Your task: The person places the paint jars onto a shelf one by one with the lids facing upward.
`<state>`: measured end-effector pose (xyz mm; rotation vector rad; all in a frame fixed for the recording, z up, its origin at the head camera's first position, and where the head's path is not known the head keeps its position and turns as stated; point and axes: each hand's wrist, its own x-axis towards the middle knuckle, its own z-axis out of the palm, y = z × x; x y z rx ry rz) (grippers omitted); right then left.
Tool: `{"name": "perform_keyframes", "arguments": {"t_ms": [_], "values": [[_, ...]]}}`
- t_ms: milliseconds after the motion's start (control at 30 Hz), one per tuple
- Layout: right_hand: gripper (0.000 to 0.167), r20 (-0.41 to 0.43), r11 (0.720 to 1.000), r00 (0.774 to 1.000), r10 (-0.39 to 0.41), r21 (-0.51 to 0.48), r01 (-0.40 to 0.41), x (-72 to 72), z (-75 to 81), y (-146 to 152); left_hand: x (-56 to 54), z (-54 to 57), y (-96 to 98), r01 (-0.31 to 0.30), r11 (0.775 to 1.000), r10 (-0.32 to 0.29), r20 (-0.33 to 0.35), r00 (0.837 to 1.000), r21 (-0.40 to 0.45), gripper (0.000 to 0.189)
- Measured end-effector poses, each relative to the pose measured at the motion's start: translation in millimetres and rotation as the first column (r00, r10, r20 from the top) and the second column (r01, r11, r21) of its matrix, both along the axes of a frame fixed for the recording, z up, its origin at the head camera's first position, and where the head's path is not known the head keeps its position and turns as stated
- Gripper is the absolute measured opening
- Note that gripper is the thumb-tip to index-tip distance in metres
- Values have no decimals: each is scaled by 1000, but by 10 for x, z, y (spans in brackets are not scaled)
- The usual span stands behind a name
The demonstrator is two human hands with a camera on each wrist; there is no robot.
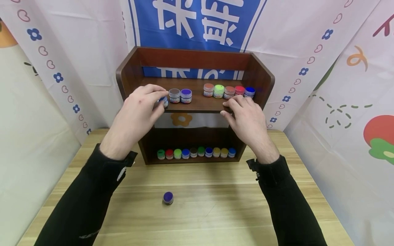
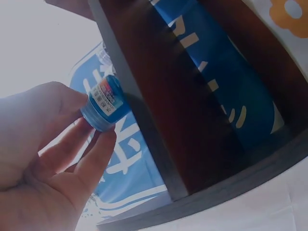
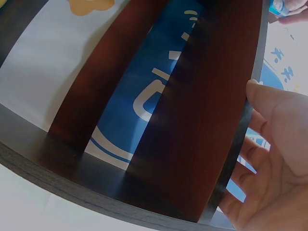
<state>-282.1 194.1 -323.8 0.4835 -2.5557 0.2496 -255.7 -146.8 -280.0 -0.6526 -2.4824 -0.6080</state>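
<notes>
My left hand [image 1: 138, 106] pinches a small blue paint jar [image 2: 107, 103] between thumb and fingers, at the front edge of the upper shelf's left end. In the left wrist view the jar's white label shows, and its base is close against the shelf edge. Right beside it stand a grey paint jar [image 1: 174, 96] and a purple paint jar [image 1: 186, 96]. My right hand [image 1: 247, 114] rests at the front edge of the same shelf on the right, fingers loosely bent, thumb tip at the edge [image 3: 251, 103]. It partly covers a red jar [image 1: 239, 90] there.
The brown wooden rack [image 1: 192, 109] stands on a light wood table [image 1: 215, 212]. Several jars, including a lime one [image 1: 219, 91], line the upper shelf's right side. A row with a green jar [image 1: 161, 154] fills the lower shelf. One purple-topped jar [image 1: 168, 198] stands on the table in front.
</notes>
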Motion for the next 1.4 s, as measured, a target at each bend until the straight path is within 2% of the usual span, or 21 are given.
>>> {"name": "perform_keyframes", "arguments": {"t_ms": [133,367,633,833,967,1133,1300,1400], "values": [[39,0,1000,1000,0,1,0,-2,0,0,-101,-3,13,-31,999,30,22,999,15,34],[38,10,1000,1000,-3,-5,3,3,-6,-3,-239,-5,30,-49,998,46,78,996,40,35],[38,5,1000,1000,-2,-6,2,1,-10,-2,-312,17,86,-67,997,60,157,986,41,38],[38,4,1000,1000,-2,-5,2,-2,-10,-4,-348,5,76,-55,997,47,159,986,45,39],[38,3,1000,1000,2,-6,-2,-2,-8,-5,-330,-7,52,-43,998,37,124,992,40,42],[38,6,1000,1000,3,-3,-3,-3,-6,-6,-245,-36,24,-21,1000,19,63,998,20,44],[38,9,1000,1000,0,-4,0,-1,0,-4,-137,-99,31,36,999,-36,-4,999,-33,43],[38,12,1000,1000,-1,-5,1,-2,4,-1,-74,-139,45,75,994,-76,-15,997,-80,42]]}}
